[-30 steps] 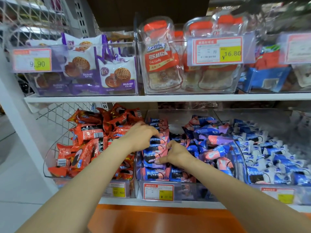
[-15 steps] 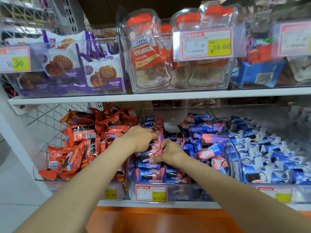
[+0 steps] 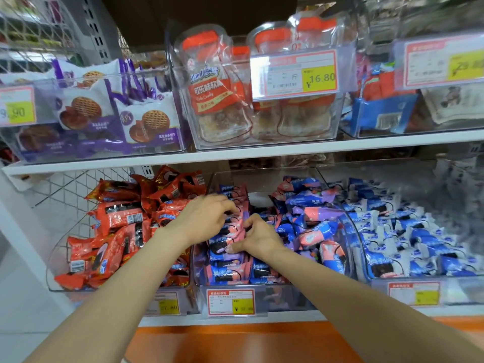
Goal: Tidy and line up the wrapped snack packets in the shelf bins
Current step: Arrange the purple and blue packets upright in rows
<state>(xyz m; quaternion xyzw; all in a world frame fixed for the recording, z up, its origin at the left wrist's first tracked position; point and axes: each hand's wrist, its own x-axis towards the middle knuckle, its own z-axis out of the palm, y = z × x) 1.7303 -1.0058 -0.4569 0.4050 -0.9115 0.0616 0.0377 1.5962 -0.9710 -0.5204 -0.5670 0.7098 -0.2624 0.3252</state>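
Starting at the left of the lower shelf, we see a clear bin heaped with red packets (image 3: 117,231), lying at all angles. Next to it, our left hand (image 3: 207,218) sits over the middle bin (image 3: 264,176), fingers curled down onto the tops of the pink-and-blue packets (image 3: 227,273). We cannot tell whether it actually pinches one. These packets stand on edge in a row along the left side of that bin, running from front to back. Just to the right, our right hand (image 3: 259,237) has its fingers bent tight around the edge of the same row, thumb pressed low against a packet's side. Beyond it, a loose pile (image 3: 314,221) of the same snacks fills the bin's right side. Farthest right, white-and-blue packets (image 3: 406,231) crowd the neighbouring bin. A red-and-yellow price tag (image 3: 230,302) hangs on the middle bin's front.
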